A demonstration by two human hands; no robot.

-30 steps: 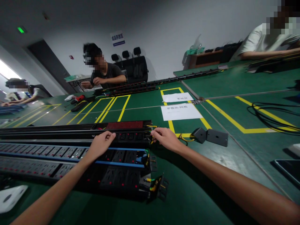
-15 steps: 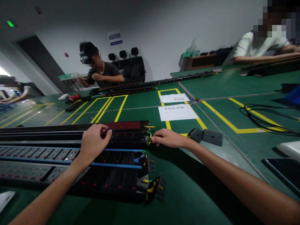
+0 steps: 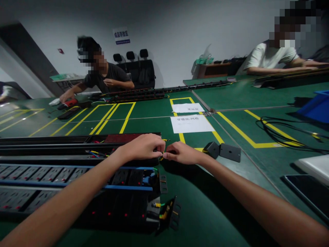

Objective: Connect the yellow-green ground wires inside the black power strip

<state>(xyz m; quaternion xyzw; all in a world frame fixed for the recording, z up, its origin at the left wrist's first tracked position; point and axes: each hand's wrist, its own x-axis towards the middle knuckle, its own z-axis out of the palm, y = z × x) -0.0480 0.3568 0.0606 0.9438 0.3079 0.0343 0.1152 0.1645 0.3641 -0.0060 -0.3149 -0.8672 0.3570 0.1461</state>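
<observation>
Several long black power strips lie side by side on the green table, their open ends toward the middle. My left hand curls over the end of the rear strip, fingers closed on it. My right hand meets it from the right, fingers pinched on the yellow-green wires that stick out of that strip's end. A loose black end cap with yellow wires hangs from the nearest strip.
Two black end brackets lie right of my hands. White paper sheets sit inside yellow floor-tape boxes. A black cable coil and a blue bin are at the right. Three other people sit at the far tables.
My left hand has slid right along the rear strip to its end, meeting my right hand. The view has shifted a little to the right.
</observation>
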